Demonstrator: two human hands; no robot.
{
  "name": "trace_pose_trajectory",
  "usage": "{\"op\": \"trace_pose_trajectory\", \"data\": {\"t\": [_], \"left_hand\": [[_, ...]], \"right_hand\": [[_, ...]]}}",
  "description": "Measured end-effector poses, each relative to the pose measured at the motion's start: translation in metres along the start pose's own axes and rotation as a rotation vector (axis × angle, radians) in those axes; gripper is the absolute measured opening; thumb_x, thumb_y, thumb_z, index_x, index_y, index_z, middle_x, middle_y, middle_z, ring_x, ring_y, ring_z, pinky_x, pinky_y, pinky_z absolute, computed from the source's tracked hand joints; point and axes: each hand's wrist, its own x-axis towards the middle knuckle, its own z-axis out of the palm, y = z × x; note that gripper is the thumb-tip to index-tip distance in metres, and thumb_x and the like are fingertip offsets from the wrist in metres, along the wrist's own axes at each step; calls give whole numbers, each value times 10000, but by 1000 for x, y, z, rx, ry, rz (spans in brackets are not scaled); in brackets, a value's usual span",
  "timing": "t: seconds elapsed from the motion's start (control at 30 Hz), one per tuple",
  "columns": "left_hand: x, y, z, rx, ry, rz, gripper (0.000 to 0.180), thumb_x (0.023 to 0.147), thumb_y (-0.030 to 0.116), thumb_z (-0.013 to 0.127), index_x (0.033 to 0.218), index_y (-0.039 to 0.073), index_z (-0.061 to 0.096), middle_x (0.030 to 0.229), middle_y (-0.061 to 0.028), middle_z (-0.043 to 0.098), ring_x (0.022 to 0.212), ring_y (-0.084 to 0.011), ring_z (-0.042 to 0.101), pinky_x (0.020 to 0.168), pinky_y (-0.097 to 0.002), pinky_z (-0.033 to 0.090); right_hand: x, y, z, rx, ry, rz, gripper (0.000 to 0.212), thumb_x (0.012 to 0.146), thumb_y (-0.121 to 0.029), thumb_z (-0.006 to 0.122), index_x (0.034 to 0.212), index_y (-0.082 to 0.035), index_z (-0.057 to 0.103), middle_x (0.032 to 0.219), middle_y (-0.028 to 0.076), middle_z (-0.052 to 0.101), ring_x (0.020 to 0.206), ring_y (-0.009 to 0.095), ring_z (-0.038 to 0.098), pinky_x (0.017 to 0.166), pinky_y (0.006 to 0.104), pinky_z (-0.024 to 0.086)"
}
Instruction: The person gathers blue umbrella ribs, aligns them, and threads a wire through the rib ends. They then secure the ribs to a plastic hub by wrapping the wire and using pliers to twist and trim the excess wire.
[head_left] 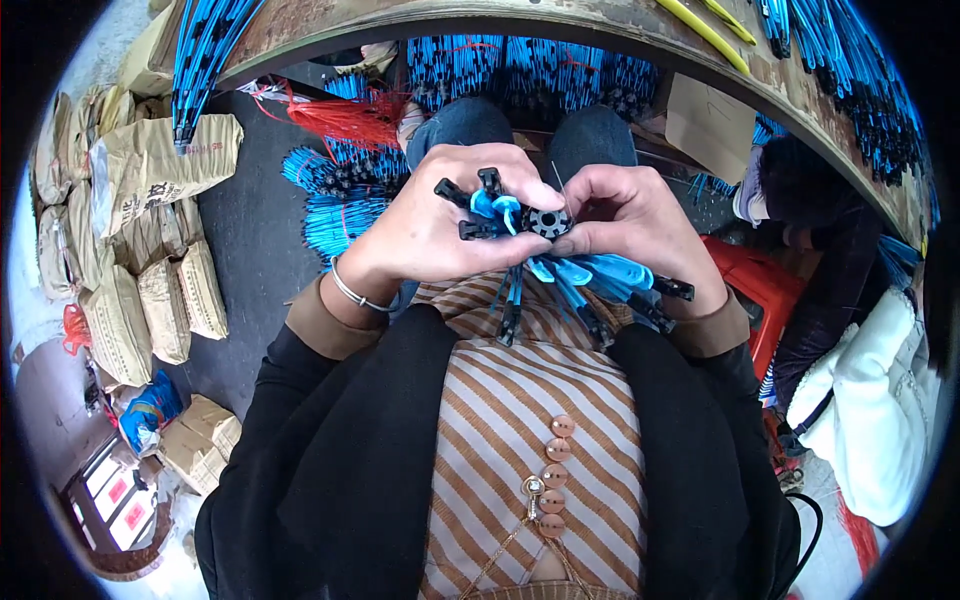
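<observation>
In front of my lap, my left hand (430, 225) is closed around a small black notched hub (548, 222), its round face turned up between thumb and fingers. Blue strips with black end pieces (600, 272) fan out below the hub, and more black ends (488, 182) stick out across the left palm. My right hand (640, 215) pinches beside the hub, thumb and forefinger pressed together. A thin wire (557, 175) rises from between the two hands. Where it passes at the fingertips is hidden.
A worn wooden table edge (450, 22) arches across the far side, carrying blue strips (850, 80). Bundles of blue strips (345, 220) and red string (345, 115) lie below. Brown paper sacks (150, 170) stand left; a red stool (745, 290) and another person's dark-clothed leg (830, 270) are right.
</observation>
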Motion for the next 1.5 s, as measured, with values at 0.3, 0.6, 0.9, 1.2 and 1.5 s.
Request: {"op": "trace_pose_trajectory", "data": {"t": [0.3, 0.6, 0.9, 1.2, 1.5], "left_hand": [[1, 5, 7, -215, 203, -222, 386, 617, -23, 767, 988, 13, 664, 868, -102, 676, 741, -191, 637, 652, -266, 504], [2, -3, -1, -61, -7, -3, 450, 596, -3, 791, 1020, 32, 645, 834, -76, 686, 690, -185, 635, 651, -252, 497], [21, -5, -24, 260, -135, 69, 564, 541, 124, 838, 1060, 41, 634, 1055, -110, 620, 896, -224, 598, 743, -293, 488], [15, 10, -27, 502, 81, 110, 569, 593, 185, 805, 1092, 23, 584, 1146, -126, 551, 1001, -282, 549, 846, -376, 444], [-44, 5, 17, 466, 280, -151, 263, 756, 96, 683, 968, -24, 585, 961, -142, 628, 784, -223, 588, 691, -264, 464]], "right_hand": [[13, 3, -8, 50, -18, 46, 204, 603, -15, 790, 743, -28, 643, 643, 16, 595, 562, 88, 494, 534, 203, 399], [34, -16, -18, -173, -313, 130, 248, 567, -13, 797, 764, -30, 647, 637, 42, 616, 533, 115, 520, 539, 217, 426], [41, -15, -15, -348, -368, -27, 416, 533, -46, 813, 896, -8, 614, 770, 82, 647, 633, 165, 569, 585, 265, 459], [28, -9, -6, -544, -278, -71, 595, 586, -60, 769, 1131, 21, 544, 929, 132, 650, 754, 223, 602, 658, 310, 481], [28, 1, 12, -370, -25, 36, 694, 593, -10, 745, 1233, 25, 479, 1004, 105, 623, 819, 181, 568, 722, 280, 470]]}}
